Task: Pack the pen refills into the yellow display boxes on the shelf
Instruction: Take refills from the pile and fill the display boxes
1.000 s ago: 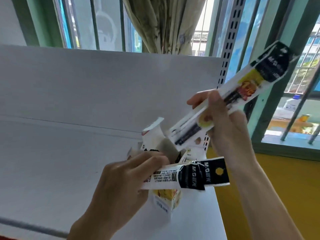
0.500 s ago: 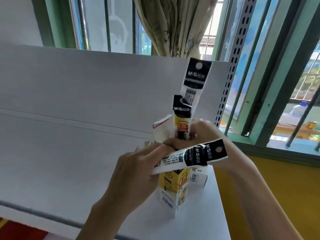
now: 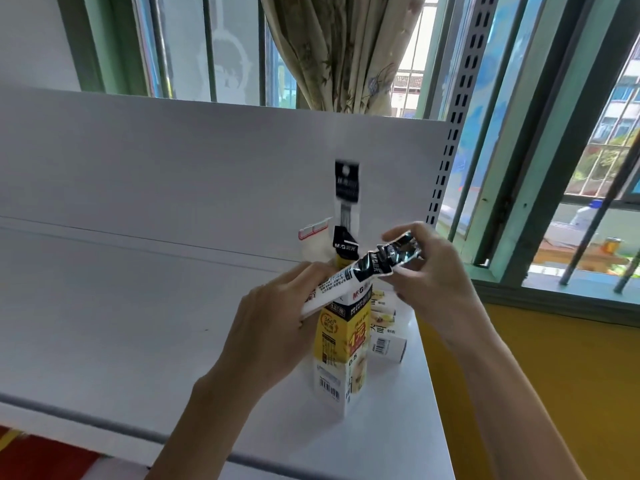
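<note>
— At the fingertips, what is held?
— My right hand (image 3: 433, 271) pinches the black top end of a pen refill packet (image 3: 360, 271) between thumb and fingertips. My left hand (image 3: 273, 330) curls its fingers round the white lower end.
— Its long axis?
— Slanting, low left to high right, just above the open yellow display box (image 3: 341, 355), which stands nearer my left hand. I judge it needs turning upright. An upright packet (image 3: 347, 188), blurred, stands inside.
— Surroundings?
— White shelf (image 3: 121, 323); a second box (image 3: 384, 337) lying behind, to the right; barred window (image 3: 595, 168); curtain (image 3: 339, 50).
</note>
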Tool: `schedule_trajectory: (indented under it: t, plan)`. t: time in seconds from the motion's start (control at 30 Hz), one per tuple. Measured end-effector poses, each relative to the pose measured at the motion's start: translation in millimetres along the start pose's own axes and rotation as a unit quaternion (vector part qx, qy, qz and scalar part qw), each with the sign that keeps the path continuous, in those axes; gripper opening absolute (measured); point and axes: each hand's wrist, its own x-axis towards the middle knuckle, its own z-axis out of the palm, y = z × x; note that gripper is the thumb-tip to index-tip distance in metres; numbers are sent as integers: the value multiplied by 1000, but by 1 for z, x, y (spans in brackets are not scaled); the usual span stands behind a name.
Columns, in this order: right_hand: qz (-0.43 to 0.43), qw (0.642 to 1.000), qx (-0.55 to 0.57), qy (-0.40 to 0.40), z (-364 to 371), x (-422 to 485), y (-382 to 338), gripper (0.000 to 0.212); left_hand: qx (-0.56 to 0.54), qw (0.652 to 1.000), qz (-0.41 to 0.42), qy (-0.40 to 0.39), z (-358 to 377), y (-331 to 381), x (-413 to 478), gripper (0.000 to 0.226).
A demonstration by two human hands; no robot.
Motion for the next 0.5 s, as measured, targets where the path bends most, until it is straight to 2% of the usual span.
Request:
schedule_trajectory:
  t: [0.03,0.13,0.17,0.3,0.37,0.43,0.5]
  plan:
    - [-4,1000,23,-3,-3,-10,-3,26,4,1000,-12,2,0,0,1,33]
    - [21,983,117,-139,4,-30,-18,33,42,999,-29,17,1,3,4,27]
    - [20,984,106,-145,10,-33,-21,36,59,998,-25,18,2,5,4,27]
    - [-12,1000,16,18,31,-28,-26,40,77,997,-23,-3,5,16,2,40]
    - [-16,997,41,67,26,-24,-28,31,62,998,-17,-14,2,20,6,53]
    - [-12,987,113,114,8,-20,-30,24,19,999,-35,-32,0,18,9,67]
    - [-24,972,158,170,-13,-13,-32,22,-5,998,-55,-42,-1,12,11,72]
